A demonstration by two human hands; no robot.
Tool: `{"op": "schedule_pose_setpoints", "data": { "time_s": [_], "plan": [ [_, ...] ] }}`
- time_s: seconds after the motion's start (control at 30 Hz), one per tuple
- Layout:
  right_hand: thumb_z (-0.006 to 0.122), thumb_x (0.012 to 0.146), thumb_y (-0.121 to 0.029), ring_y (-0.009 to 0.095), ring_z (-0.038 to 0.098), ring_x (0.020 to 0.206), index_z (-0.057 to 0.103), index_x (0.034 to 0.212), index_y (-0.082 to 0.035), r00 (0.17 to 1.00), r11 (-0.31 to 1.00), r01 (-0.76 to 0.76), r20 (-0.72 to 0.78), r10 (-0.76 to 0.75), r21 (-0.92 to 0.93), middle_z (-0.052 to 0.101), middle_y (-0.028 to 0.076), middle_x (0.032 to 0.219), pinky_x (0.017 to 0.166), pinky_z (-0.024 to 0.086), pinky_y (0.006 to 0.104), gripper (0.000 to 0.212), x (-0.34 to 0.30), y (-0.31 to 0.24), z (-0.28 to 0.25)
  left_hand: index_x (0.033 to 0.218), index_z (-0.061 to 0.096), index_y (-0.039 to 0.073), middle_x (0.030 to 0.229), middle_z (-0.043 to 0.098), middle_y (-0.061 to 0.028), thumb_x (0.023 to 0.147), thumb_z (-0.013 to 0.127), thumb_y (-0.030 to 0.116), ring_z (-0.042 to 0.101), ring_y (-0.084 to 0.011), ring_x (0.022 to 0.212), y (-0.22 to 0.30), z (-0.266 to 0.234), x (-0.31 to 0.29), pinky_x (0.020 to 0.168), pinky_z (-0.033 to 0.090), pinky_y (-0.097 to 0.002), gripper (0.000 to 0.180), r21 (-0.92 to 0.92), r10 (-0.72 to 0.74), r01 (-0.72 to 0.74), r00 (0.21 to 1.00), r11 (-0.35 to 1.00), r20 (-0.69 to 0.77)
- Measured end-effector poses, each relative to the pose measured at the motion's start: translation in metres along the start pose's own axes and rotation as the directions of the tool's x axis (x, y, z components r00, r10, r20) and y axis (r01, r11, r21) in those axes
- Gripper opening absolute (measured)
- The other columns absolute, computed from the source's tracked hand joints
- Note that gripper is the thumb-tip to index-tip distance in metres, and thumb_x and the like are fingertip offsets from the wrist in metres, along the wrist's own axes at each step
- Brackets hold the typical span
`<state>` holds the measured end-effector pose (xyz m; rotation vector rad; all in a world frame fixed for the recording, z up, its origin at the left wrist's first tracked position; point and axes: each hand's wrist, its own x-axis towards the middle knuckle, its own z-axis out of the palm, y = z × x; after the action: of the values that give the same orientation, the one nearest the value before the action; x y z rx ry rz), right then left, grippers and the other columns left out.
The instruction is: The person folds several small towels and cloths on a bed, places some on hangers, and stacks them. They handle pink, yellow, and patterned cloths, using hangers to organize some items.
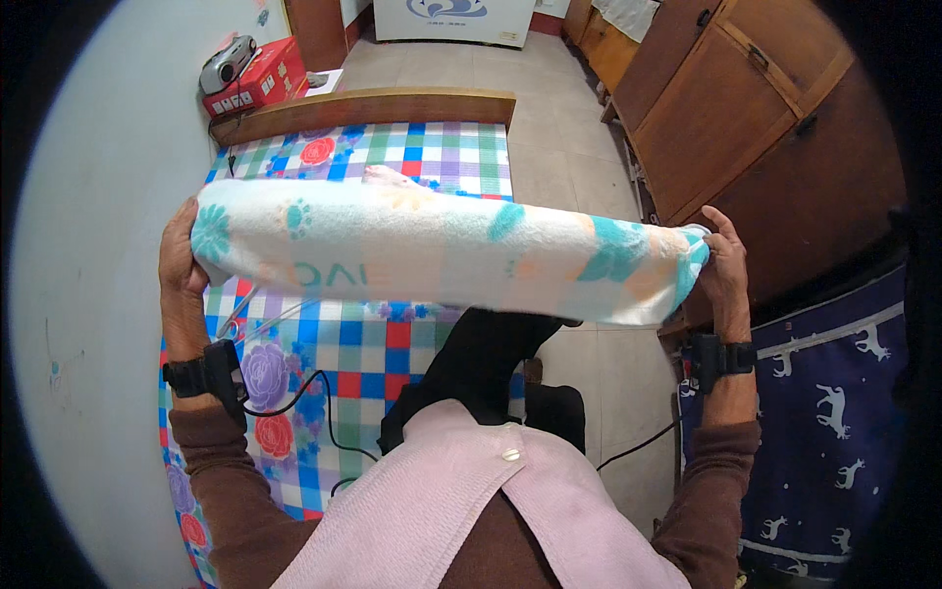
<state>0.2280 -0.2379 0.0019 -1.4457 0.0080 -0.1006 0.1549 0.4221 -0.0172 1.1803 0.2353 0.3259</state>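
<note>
A white towel (442,250) with teal and peach prints is stretched lengthwise between my two hands, above the bed. My left hand (182,250) grips its left end, fingers curled behind the cloth. At the other end, my right hand (724,260) pinches the towel's corner between thumb and fingers, with one finger raised. The cloth hangs in a long band, slightly lower on the right. Just past its upper edge a small pale pink thing (392,177) shows on the bed, mostly hidden by the towel.
The bed (353,344) has a checked, flowered sheet and a wooden end board (363,110). Thin pale rods (240,314) lie on it. A silver radio (228,64) rests on a red box (260,79). Wooden cabinets (716,108) and a navy deer-print cloth (814,412) stand right; black cables trail from my wrists.
</note>
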Motion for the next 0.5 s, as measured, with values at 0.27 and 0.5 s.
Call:
{"op": "schedule_pose_setpoints", "data": {
  "time_s": [0.27, 0.5],
  "plan": [
    [0.044, 0.078, 0.002, 0.02, 0.056, 0.079, 0.052, 0.103, 0.003, 0.975, 0.99, 0.057, -0.222, -0.027, 0.129, 0.055, 0.012, 0.091, 0.074, 0.051, 0.0311, 0.026, 0.022, 0.0, 0.031, 0.13, 0.04, 0.001, 0.115, 0.055, -0.012, 0.094, 0.042, 0.014, 0.054, -0.0188, 0.104, 0.012, 0.02, 0.025, 0.094, 0.044, -0.0326, 0.038, -0.27, 0.211, -0.173, 0.971, 0.947, 0.116],
    [0.047, 0.078, -0.003, 0.015, 0.059, 0.07, 0.055, 0.097, 0.003, 0.995, 0.998, -0.038, -0.097, 0.033, -0.051, 0.058, 0.01, 0.086, 0.059, 0.052, 0.0243, 0.021, -0.074, 0.048, -0.028, 0.118, 0.049, 0.004, 0.11, 0.057, -0.0136, 0.093, 0.046, 0.016, 0.058, -0.0227, 0.101, -0.043, -0.053, -0.072, 0.088, 0.048, -0.0352, 0.028, -0.031, 0.025, -0.027, 0.997, 0.999, -0.08]
  ]
}}
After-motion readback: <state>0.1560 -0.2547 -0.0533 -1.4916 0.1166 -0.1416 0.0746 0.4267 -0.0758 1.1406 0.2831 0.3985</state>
